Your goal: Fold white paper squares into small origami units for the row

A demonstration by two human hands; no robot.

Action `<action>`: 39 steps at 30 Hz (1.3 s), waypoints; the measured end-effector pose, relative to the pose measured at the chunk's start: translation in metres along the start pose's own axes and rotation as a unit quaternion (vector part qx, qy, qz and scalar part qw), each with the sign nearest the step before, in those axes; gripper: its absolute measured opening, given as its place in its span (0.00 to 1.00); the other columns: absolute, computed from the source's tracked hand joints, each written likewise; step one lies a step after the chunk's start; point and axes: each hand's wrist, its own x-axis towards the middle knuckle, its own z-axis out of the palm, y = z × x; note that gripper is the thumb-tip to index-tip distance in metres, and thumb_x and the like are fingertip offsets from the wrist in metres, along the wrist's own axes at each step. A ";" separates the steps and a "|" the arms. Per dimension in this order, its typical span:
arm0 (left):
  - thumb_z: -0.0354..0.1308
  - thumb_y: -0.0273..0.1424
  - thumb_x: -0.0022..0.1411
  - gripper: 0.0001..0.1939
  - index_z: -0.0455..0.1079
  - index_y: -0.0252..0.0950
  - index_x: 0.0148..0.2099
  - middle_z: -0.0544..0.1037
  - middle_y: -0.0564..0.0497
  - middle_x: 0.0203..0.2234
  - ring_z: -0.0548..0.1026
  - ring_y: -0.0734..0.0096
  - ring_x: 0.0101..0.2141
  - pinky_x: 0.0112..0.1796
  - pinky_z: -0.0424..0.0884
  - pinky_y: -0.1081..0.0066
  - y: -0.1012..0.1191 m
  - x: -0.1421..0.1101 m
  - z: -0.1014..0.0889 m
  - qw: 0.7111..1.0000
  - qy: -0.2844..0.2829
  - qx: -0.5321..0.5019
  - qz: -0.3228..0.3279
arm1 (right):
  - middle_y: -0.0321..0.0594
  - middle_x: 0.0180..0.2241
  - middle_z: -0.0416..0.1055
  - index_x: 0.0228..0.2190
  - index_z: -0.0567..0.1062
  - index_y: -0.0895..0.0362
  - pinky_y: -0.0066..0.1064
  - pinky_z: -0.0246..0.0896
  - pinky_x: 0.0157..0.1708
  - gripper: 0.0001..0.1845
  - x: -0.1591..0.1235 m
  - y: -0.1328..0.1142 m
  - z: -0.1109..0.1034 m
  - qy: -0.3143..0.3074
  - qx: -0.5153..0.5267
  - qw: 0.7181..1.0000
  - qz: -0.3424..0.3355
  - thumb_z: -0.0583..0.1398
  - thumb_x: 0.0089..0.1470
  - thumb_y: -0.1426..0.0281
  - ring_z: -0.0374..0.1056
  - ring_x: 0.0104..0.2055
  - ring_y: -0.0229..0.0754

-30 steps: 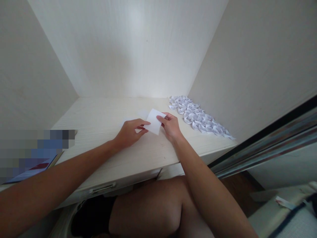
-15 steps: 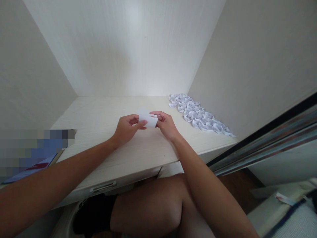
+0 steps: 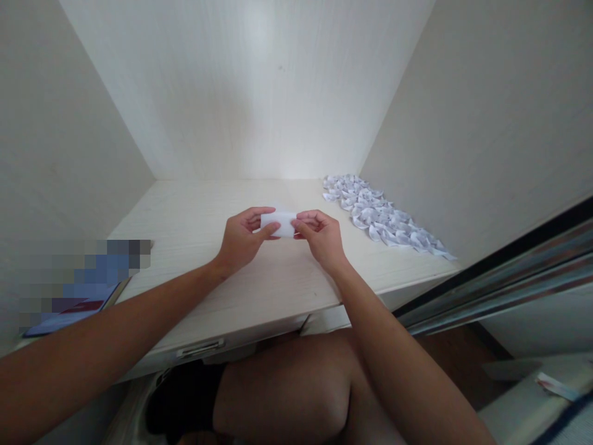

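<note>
A small white piece of paper (image 3: 286, 224) is held up just above the pale desk (image 3: 194, 210). My left hand (image 3: 245, 233) pinches its left end, thumb on the near face and fingers behind. At the right end, my right hand (image 3: 320, 236) grips it between thumb and fingers. The paper lies flat-faced toward me between both hands; whether it has several layers I cannot tell. Folded white paper pieces (image 3: 375, 213) lie in a long, overlapping spread on the right of the desk.
Panels enclose the desk at the back and both sides. At the left edge lies a blue and red flat item (image 3: 78, 312), partly blurred out. A drawer handle (image 3: 201, 348) shows on the desk front, above my bent leg (image 3: 282, 386). A dark-edged frame (image 3: 500, 272) slants at the right.
The paper's loose flap at the right has come together into one flat rectangle. My right thumb has moved onto its near face. The whole view has shifted slightly.
</note>
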 end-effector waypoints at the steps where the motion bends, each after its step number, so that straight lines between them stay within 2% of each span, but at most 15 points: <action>1: 0.78 0.39 0.46 0.27 0.78 0.30 0.46 0.85 0.45 0.36 0.85 0.60 0.37 0.35 0.87 0.62 0.000 0.000 0.000 1.000 -0.002 -0.003 -0.001 | 0.34 0.27 0.78 0.30 0.77 0.54 0.33 0.74 0.32 0.20 0.000 0.000 0.000 0.003 -0.002 1.000 -0.005 0.75 0.41 0.56 0.72 0.28 0.36; 9: 0.78 0.39 0.48 0.26 0.79 0.31 0.46 0.85 0.46 0.36 0.85 0.60 0.36 0.34 0.88 0.61 0.002 0.000 0.000 1.000 -0.015 0.000 0.001 | 0.36 0.26 0.78 0.28 0.77 0.55 0.33 0.70 0.29 0.19 -0.001 0.000 0.000 0.012 -0.029 0.999 -0.032 0.74 0.44 0.54 0.72 0.27 0.38; 16: 0.75 0.42 0.53 0.28 0.78 0.30 0.51 0.86 0.43 0.41 0.85 0.56 0.40 0.36 0.88 0.58 0.002 0.001 -0.003 1.000 -0.010 -0.025 -0.015 | 0.36 0.27 0.78 0.30 0.77 0.55 0.34 0.70 0.32 0.19 0.001 0.000 -0.004 0.025 -0.034 0.998 -0.046 0.74 0.43 0.55 0.73 0.28 0.39; 24: 0.79 0.42 0.47 0.29 0.82 0.30 0.47 0.86 0.43 0.36 0.85 0.56 0.36 0.37 0.88 0.55 0.001 0.005 -0.005 1.000 0.007 -0.011 -0.028 | 0.33 0.25 0.77 0.36 0.79 0.55 0.33 0.69 0.32 0.18 0.002 -0.004 -0.009 0.024 -0.049 0.997 -0.047 0.73 0.46 0.58 0.71 0.27 0.38; 30: 0.79 0.45 0.45 0.28 0.83 0.31 0.44 0.86 0.44 0.34 0.84 0.57 0.34 0.36 0.87 0.56 0.003 0.004 -0.005 0.999 0.010 0.024 -0.029 | 0.35 0.30 0.79 0.38 0.81 0.54 0.35 0.70 0.35 0.21 -0.005 -0.009 -0.013 0.006 -0.047 0.998 -0.034 0.74 0.45 0.55 0.72 0.30 0.39; 34: 0.79 0.46 0.45 0.28 0.83 0.31 0.43 0.86 0.44 0.33 0.84 0.58 0.33 0.34 0.87 0.58 0.004 0.002 -0.003 0.999 -0.003 0.035 -0.022 | 0.36 0.32 0.80 0.38 0.82 0.53 0.34 0.71 0.35 0.22 -0.010 -0.013 -0.014 0.003 -0.044 0.998 -0.042 0.75 0.43 0.56 0.73 0.32 0.39; 39: 0.79 0.44 0.47 0.25 0.84 0.32 0.41 0.86 0.45 0.31 0.84 0.63 0.30 0.31 0.85 0.66 0.004 -0.001 -0.003 0.999 -0.018 0.048 -0.002 | 0.32 0.27 0.75 0.37 0.83 0.53 0.32 0.69 0.33 0.20 -0.009 -0.011 -0.014 0.002 -0.052 0.997 -0.051 0.76 0.42 0.59 0.71 0.30 0.38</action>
